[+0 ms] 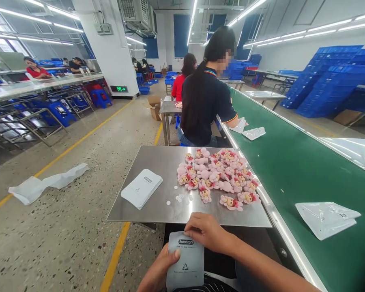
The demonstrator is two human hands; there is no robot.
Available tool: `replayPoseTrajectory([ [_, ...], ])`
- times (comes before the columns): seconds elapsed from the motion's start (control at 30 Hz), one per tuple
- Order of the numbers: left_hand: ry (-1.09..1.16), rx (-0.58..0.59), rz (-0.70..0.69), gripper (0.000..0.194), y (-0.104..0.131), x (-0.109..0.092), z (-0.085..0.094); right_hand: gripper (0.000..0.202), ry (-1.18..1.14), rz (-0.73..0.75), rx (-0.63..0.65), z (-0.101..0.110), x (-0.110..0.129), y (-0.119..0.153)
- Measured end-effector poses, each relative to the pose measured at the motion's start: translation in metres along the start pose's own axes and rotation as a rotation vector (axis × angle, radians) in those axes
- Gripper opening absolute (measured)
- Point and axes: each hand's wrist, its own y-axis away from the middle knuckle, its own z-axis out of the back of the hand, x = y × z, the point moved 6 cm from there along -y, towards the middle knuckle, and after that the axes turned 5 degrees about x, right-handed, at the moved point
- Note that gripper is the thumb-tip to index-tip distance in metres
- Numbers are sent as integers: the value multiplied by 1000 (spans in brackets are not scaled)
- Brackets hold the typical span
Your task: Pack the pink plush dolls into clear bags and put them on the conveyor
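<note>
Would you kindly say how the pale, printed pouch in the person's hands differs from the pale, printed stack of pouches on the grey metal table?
The pale, printed pouch is gripped by the left hand, with the right hand at its top edge; the pale, printed stack of pouches lies untouched on the grey metal table. The held pouch appears single, while the stack has several layers. Both bear a dark logo and a recycling mark.

The person is wearing a black garment (211,287) with thin, curving white stripes, a sliver of it showing low in view, while the left hand (163,263), right hand (207,234) and right forearm (270,265) are showing bare.
</note>
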Motion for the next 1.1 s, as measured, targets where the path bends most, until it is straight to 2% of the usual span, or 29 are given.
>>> replayPoseTrajectory([
  [0.1,78,-53,52,50,-7,5,5,20,71,1,-45,0,-15,-11],
  [0.2,86,-114,68,47,-10,4,12,31,351,-65,-171,7,-26,-14],
  [0.33,-17,-177,2,46,-10,-2,28,44,590,1,-169,-3,-27,-2],
  [0.4,-70,-209,-56,43,-9,-5,36,41,632,37,-168,-10,-26,10],
  [0.5,-131,-273,-115,39,-8,-8,40,31,630,121,-196,-17,-25,28],
  [0.57,-193,-283,-149,37,-9,-10,37,29,583,168,-257,-18,-26,37],
  [0.73,-404,-232,-228,37,-13,-15,20,18,418,87,-427,-17,-35,42],
  [0.87,-518,-239,-274,36,-19,-12,13,22,403,-20,-430,-20,-40,43],
  [1.0,-548,-252,-279,38,-21,-9,9,27,424,26,-397,-23,-41,45],
  [1.1,-576,-284,-282,37,-18,-12,4,21,299,45,-454,-13,-36,45],
])
